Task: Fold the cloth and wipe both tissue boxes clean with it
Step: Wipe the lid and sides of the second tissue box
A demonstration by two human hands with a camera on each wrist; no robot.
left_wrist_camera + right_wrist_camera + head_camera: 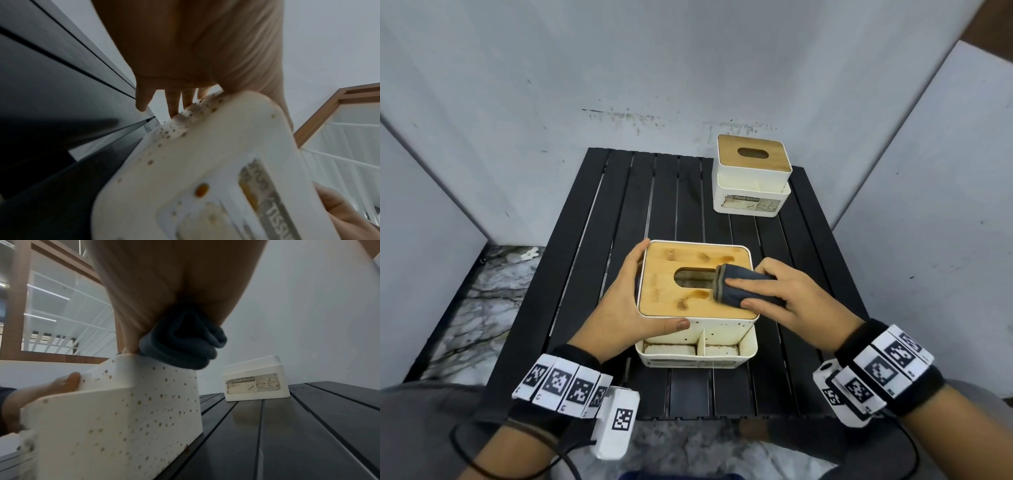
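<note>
The near tissue box is white with a bamboo lid, and brown stains mark the lid and its speckled walls. My left hand grips its left side, with the thumb on the front wall and the fingers along the far side. My right hand holds the folded dark blue cloth pressed on the lid, just right of the slot. The right wrist view shows the cloth bunched under the palm. A second, cleaner tissue box stands alone at the table's far right corner.
Both boxes stand on a black slatted table. Grey panels wall it in at the back and on both sides. Marble floor shows past the left edge. The near box has open front compartments.
</note>
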